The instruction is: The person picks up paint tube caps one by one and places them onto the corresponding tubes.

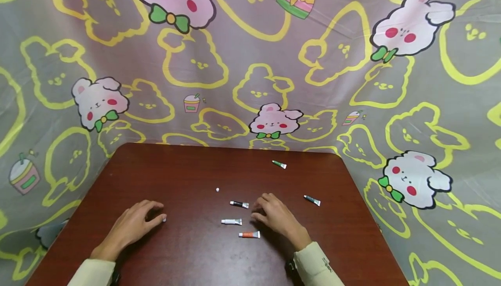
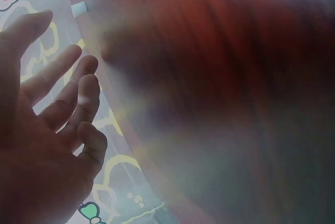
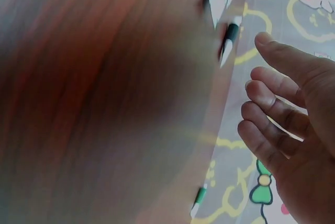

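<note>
My left hand (image 1: 135, 223) is over the left of the table, fingers loosely bent and holding nothing. A small white cap (image 1: 165, 220) lies right by its thumb tip; the left wrist view shows a white piece (image 2: 79, 8) beyond the fingers. My right hand (image 1: 278, 217), also empty with relaxed fingers, is just right of three paint tubes: a black one (image 1: 239, 204), a white one (image 1: 232, 222) and an orange one (image 1: 249, 234). In the right wrist view the black tube (image 3: 230, 38) lies past the thumb.
A dark green tube (image 1: 312, 200) lies to the right of my right hand, and a green tube (image 1: 279, 164) near the far edge. Another small white cap (image 1: 217, 189) sits mid-table. Patterned cloth (image 1: 203, 59) hangs around the brown table (image 1: 176, 164).
</note>
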The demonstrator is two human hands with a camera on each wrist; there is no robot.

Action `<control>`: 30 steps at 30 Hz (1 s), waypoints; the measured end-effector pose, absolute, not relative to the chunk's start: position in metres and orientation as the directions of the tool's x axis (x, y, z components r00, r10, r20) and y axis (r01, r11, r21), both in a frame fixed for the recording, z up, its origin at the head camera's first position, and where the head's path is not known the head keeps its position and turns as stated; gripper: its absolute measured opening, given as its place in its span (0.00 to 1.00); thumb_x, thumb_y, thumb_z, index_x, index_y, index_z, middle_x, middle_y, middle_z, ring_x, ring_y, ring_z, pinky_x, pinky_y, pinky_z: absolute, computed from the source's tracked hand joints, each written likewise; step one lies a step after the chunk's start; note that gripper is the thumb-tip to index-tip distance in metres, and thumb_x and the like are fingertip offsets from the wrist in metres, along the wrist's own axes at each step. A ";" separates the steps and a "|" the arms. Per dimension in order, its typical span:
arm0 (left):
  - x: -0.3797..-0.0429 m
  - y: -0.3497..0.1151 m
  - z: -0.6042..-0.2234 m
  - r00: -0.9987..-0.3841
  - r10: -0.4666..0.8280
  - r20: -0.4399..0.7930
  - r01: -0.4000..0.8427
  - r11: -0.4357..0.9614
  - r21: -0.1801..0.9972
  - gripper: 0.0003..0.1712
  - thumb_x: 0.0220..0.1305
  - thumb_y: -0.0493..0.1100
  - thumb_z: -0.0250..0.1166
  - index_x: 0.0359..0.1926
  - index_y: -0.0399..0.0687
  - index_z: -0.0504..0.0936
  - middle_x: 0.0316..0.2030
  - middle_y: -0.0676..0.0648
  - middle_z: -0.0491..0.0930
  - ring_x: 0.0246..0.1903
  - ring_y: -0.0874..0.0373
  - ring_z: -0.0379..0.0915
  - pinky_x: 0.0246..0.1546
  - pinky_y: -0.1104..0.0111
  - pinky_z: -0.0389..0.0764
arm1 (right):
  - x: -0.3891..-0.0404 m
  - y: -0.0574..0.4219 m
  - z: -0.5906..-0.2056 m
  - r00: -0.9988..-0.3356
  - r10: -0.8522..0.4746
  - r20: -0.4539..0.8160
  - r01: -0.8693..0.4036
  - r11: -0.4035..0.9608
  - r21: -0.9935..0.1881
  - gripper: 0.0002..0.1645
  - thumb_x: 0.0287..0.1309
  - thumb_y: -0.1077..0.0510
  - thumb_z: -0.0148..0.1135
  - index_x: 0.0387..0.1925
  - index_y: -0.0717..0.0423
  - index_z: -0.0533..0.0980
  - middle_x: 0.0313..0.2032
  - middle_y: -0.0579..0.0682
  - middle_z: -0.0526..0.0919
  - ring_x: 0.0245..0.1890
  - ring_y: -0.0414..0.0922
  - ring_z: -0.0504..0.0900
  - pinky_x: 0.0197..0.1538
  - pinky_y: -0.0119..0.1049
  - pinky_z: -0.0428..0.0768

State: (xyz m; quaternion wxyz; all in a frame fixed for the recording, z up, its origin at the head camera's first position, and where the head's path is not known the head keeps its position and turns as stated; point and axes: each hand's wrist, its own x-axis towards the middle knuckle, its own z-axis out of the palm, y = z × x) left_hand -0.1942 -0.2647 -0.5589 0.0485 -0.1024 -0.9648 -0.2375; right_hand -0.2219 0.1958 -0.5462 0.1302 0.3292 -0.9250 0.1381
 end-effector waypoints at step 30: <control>-0.192 -0.265 -0.563 -0.972 0.197 0.131 0.235 0.868 0.438 0.23 0.60 0.53 0.83 0.54 0.56 0.88 0.44 0.55 0.86 0.43 0.50 0.86 0.44 0.49 0.83 | -0.245 0.286 -0.552 -0.824 -0.400 0.401 -0.499 0.848 -0.179 0.17 0.56 0.56 0.84 0.44 0.56 0.86 0.41 0.50 0.86 0.45 0.53 0.84 0.50 0.50 0.85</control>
